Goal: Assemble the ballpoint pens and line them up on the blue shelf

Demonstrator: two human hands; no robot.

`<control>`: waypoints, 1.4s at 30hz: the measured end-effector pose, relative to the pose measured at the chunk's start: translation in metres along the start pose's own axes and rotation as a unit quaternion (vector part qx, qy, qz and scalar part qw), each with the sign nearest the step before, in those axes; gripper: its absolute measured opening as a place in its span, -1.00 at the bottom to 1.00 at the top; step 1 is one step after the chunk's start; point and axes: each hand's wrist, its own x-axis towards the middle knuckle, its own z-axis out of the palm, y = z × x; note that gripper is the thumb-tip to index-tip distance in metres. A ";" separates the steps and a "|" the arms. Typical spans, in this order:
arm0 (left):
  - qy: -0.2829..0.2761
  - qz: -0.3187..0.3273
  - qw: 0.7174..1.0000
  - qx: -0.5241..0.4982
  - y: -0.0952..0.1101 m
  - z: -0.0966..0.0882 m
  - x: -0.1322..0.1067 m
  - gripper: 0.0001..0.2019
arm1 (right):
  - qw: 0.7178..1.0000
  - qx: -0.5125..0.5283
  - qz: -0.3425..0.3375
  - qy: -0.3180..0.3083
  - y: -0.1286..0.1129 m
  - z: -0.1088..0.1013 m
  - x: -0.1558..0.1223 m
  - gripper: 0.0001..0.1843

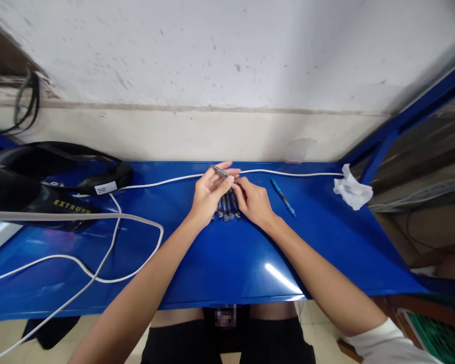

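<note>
A dark, slim pen is pinched in my left hand between the thumb and the fingers, its far end pointing up and left. My right hand is closed with its fingertips at the near end of the same pen. Under and between both hands several dark pens with clear ends lie side by side on the blue table. Their upper parts are hidden by my hands. To the right of my right hand a blue pen lies on its own at a slant.
A black headset and a black bag-like item with yellow lettering lie at the left. White cables loop across the left side and along the back. Crumpled white paper sits at the right back, near a blue frame post.
</note>
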 end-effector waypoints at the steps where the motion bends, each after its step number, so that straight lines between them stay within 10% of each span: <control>1: -0.014 -0.007 1.000 -0.007 0.000 0.000 -0.001 -0.56 | 1.000 0.004 0.003 0.007 0.000 0.000 0.000 -0.58; 13: 0.068 -0.005 0.997 0.024 -0.001 0.001 -0.001 -0.73 | 1.000 0.004 0.011 0.014 0.001 0.000 0.000 -0.55; 37: 0.016 0.025 1.000 -0.006 0.003 -0.008 0.005 -0.54 | 0.999 0.049 0.014 0.001 0.001 -0.002 0.003 -0.60; 42: 0.053 0.040 0.997 0.026 0.000 -0.009 0.007 -0.76 | 0.999 0.033 0.013 0.000 0.006 0.000 0.002 -0.66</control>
